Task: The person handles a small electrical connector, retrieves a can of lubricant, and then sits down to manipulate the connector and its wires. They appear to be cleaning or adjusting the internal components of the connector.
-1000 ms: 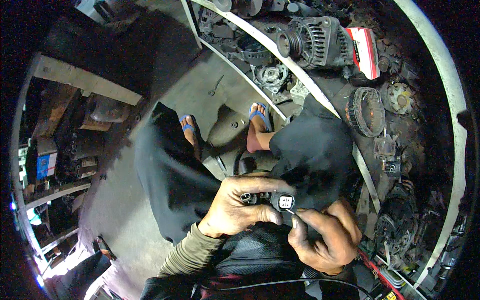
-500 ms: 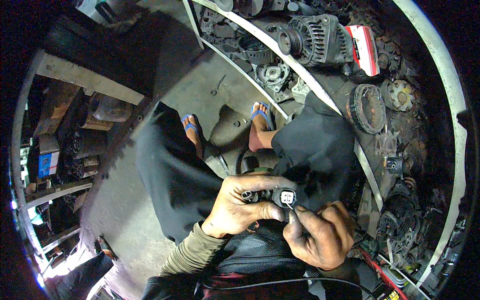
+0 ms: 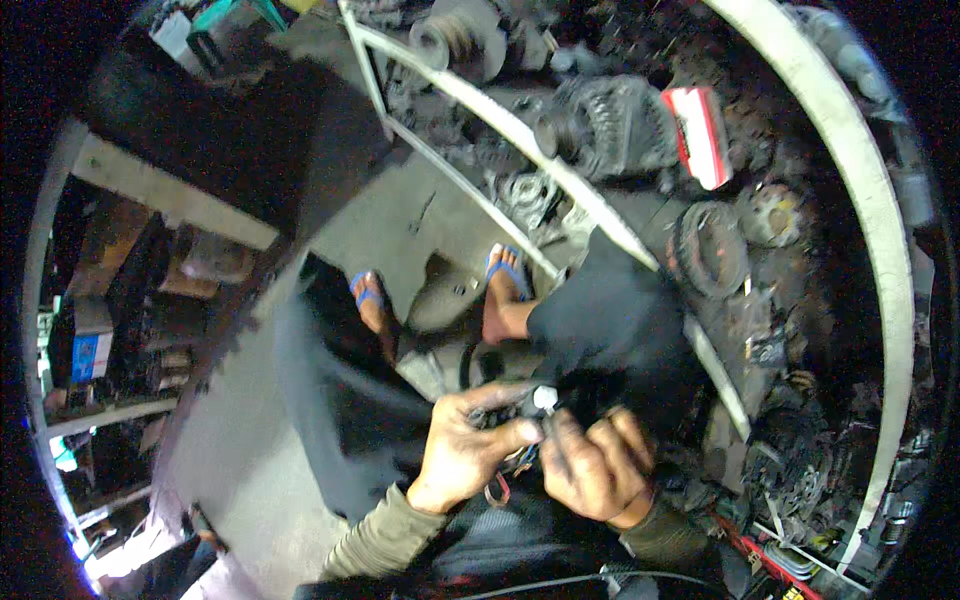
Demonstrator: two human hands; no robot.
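Between the thumb and fingers of my left hand [image 3: 455, 445] is a small black electrical connector with a white face [image 3: 545, 397]. Coloured wires [image 3: 522, 460] hang below it. My right hand [image 3: 598, 468] is closed close beside the connector, thumb and forefinger pinched together at its white face. A thin metal pick sits in that pinch; its tip is only a pale blur against the connector. Both hands are over my lap, between dark-clad knees.
A white metal frame [image 3: 600, 205] curves past my right knee. Beyond it lie a greasy alternator [image 3: 610, 125], a red-and-white box [image 3: 699, 138], a wire-wound ring [image 3: 710, 250] and other parts. On the left stands a shelf [image 3: 115, 415] with cylindrical parts.
My view has shifted, so the surroundings appear displaced and blurred. Both hands stay together at the connector, now slightly lower and further left in the picture. More coloured wire shows beneath.
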